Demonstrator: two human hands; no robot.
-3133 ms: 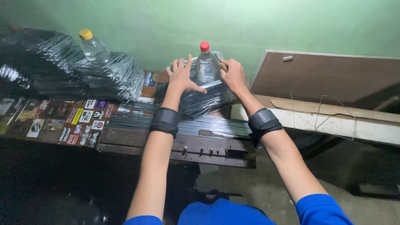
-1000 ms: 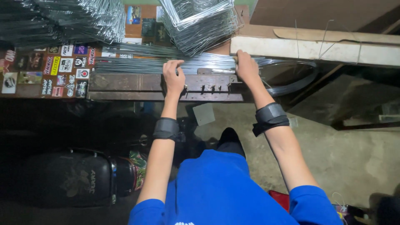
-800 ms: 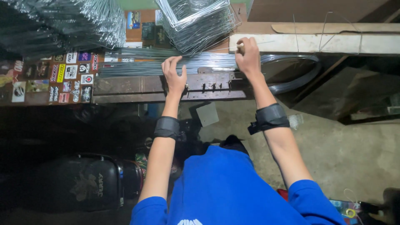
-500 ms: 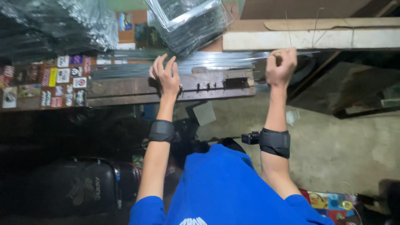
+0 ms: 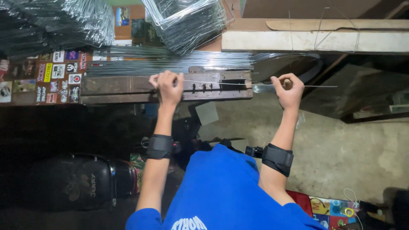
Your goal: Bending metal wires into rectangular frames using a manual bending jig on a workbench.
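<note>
A thin straight steel wire (image 5: 221, 83) runs level between my two hands, just in front of the wooden bending jig (image 5: 213, 87) at the bench's front edge. My left hand (image 5: 167, 85) is closed on the wire near its left end, over the jig. My right hand (image 5: 288, 88) pinches the same wire further right, out past the end of the bench, with a short length sticking out beyond it. A flat bundle of straight wires (image 5: 170, 64) lies on the bench just behind the jig.
Piles of bent wire frames sit at the back left (image 5: 55, 23) and back centre (image 5: 187, 21). A sticker-covered panel (image 5: 47, 76) is at left, a pale wooden beam (image 5: 315, 40) at right. A dark bag (image 5: 76, 183) lies on the floor at lower left.
My right hand has pulled one wire off the bundle and moved right and toward me. My left hand has closed on the same wire over the jig.
</note>
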